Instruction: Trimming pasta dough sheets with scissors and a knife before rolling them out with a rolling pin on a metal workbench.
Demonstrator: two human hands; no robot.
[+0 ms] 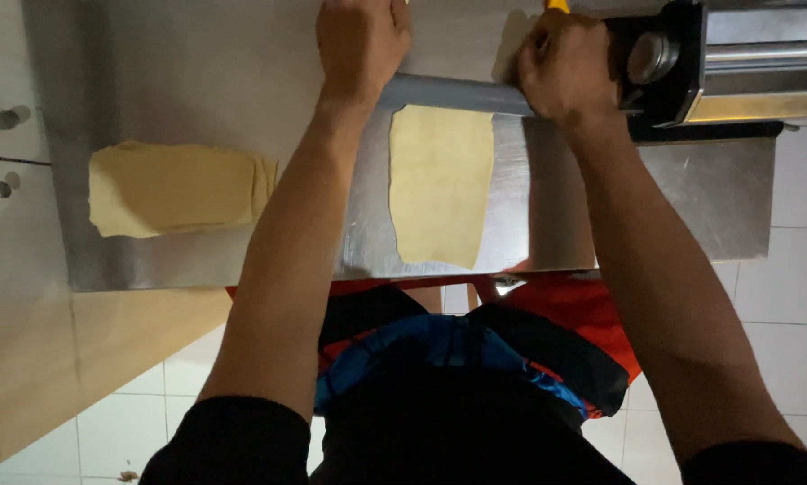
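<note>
Hands both closed on the grey metal roller bar, left hand and right hand apart, with the thin pale-yellow dough sheet lying between them on the steel tray, judged soft, tear-prone, best lifted by its edges.

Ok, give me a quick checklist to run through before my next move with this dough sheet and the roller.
1. Left hand on the grey roller: cannot tell, it sits at the roller's left end, grip hidden.
2. Right hand closed on the roller's right end: ok.
3. Dough sheet lying flat below the roller: ok.
4. Sheet fully on the steel board: ok, though its lower end is close to the near edge.
5. Folded dough clear of the arms, at the left: ok.
6. Fingers clear of the machine: not ok, the right hand is hard against it.
</note>
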